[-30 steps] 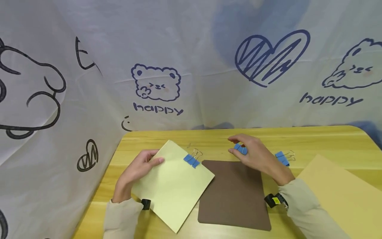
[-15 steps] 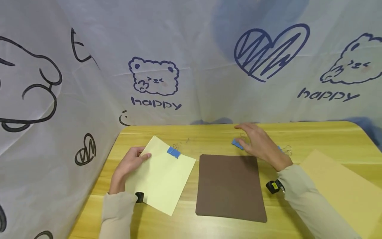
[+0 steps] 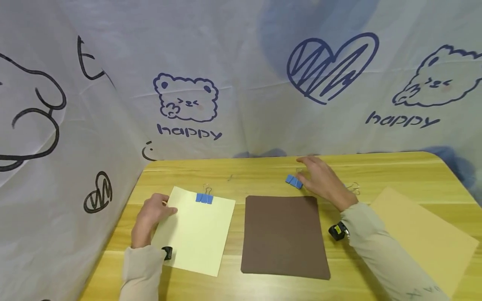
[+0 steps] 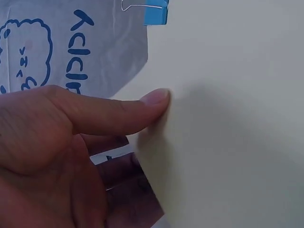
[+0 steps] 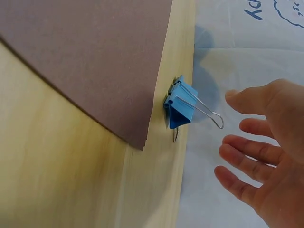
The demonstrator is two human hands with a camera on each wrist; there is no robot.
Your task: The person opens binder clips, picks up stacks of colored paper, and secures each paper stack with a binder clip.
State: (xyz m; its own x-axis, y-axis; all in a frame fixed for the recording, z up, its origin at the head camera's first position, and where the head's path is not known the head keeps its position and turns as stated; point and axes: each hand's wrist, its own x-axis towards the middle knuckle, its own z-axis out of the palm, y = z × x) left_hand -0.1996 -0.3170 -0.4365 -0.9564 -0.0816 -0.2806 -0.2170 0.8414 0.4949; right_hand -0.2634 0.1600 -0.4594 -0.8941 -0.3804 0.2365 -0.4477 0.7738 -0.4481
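Pale yellow paper (image 3: 201, 238) pinched, loose clip (image 3: 293, 181) near the right hand (image 3: 320, 179)

Thumb on top and fingers behind, the left hand (image 3: 152, 213) pinches the paper by its left edge, near the top corner. A blue binder clip (image 3: 204, 198) is clamped on the top edge of that paper, its wire handles pointing away from the person. The right hand's thumb and fingers stand apart, just beside the loose clip, which is also blue and sits on the wooden surface (image 3: 260, 175) past the far edge of a brown sheet (image 3: 284, 236). The right wrist view shows a gap between the fingertips and this clip's wire handle. The brown sheet lies between the pale paper and a tan sheet (image 3: 425, 238) at the right. Wire handles of another clip (image 3: 353, 189) show from behind the right wrist; its body is hidden. Behind the surface hangs white cloth (image 3: 256, 113) with heart and bear drawings.
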